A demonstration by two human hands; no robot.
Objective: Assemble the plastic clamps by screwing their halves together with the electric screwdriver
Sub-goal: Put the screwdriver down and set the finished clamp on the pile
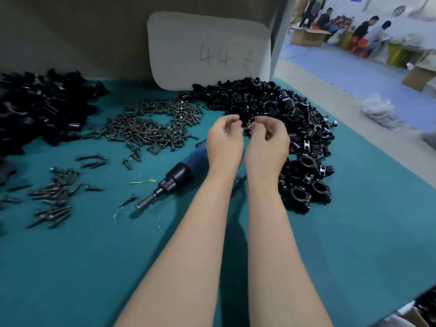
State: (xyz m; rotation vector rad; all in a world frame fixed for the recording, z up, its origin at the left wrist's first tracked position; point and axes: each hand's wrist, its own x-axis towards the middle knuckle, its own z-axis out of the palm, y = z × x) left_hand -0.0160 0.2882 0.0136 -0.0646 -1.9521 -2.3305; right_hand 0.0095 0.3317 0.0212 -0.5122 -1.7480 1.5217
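My left hand (224, 140) and my right hand (267, 140) are raised side by side over the near edge of a big heap of black clamp halves (271, 102). Between their curled fingertips sits a small black clamp part (249, 123), mostly hidden by the fingers. The electric screwdriver (175, 178), blue body and black nose, lies on the green mat under my left wrist, its bit pointing lower left. A broad scatter of dark screws (151, 126) lies left of the hands. Several assembled clamps (306, 180) sit to the right of my right forearm.
A second heap of black parts (40, 107) fills the far left. A smaller group of screws (54, 197) lies at the near left. A white board marked 44 (207, 50) leans on the back wall. The green mat's (94, 267) right edge borders an aisle with people.
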